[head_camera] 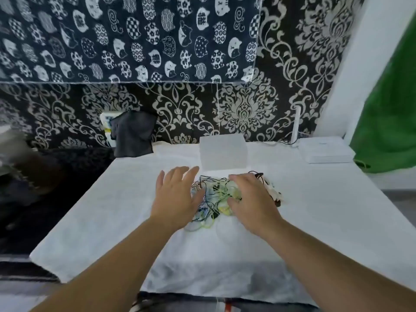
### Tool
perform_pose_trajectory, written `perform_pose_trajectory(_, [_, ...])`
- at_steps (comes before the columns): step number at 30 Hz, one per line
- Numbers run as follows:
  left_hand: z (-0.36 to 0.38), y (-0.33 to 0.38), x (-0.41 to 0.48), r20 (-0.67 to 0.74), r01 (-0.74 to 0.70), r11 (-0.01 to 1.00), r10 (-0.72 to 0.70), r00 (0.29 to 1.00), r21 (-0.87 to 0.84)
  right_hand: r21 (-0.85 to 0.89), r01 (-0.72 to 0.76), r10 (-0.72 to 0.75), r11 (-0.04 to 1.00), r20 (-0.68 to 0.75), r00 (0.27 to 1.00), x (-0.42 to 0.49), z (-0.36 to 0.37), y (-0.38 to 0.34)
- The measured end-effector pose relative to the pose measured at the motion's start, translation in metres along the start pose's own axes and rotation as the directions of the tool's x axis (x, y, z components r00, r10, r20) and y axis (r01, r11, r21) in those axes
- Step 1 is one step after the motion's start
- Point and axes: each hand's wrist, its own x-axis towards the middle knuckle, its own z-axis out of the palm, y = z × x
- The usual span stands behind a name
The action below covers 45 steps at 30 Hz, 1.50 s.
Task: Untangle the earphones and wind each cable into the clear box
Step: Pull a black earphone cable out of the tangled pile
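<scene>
Earphone tangle [213, 197] sits mid-table on the white cloth [112, 210], just in front of the clear box [222, 152], between my two hands. Several cables are knotted together: black, green, yellow, blue, some white.

My left hand [177, 197] is released, fingers straight and spread, at the left edge of the pile and holding nothing. My right hand [249, 199] lies over the right side, fingertips bent down into the strands. I can't tell whether it pinches one.

Handling guess: very light, thin, floppy wires with no stiffness, so lifting one strand will likely drag the whole clump. Earbuds and plugs are the snag points. Yanking could tighten the knots or strain the thin leads. Best hold is probably a plug or bud end, one hand pinning the heap while the other feeds the strand out.

Box: cloudy walls, no cable visible inside. Lid on or off, can't tell.
</scene>
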Motion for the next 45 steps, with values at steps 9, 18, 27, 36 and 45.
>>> perform_pose_trajectory(9, [0.041,0.001,0.032,0.04,-0.032,0.924,0.051,0.998,-0.38,-0.185,-0.165,0.172,0.969,0.018,0.985,0.044,0.0,0.028])
perform_pose_trajectory(18, [0.049,-0.003,0.038,0.157,-0.079,0.994,0.09,0.983,-0.077,-0.23,-0.117,0.19,0.966,0.325,0.926,0.036,0.0,0.034])
perform_pose_trajectory(27, [0.038,-0.003,0.039,-0.15,0.16,0.955,-0.201,0.968,-0.248,0.293,-0.275,0.31,0.916,-0.08,0.947,0.039,-0.018,0.056])
perform_pose_trajectory(36, [0.039,-0.013,0.049,-0.075,0.18,0.888,-0.233,0.97,-0.423,-0.198,-0.412,0.417,0.89,-0.019,0.909,0.056,-0.006,0.101])
perform_pose_trajectory(45, [0.035,0.001,0.035,0.128,-0.029,0.933,0.08,0.988,-0.358,-0.357,-0.548,0.494,0.756,-0.236,0.837,0.055,-0.022,0.093])
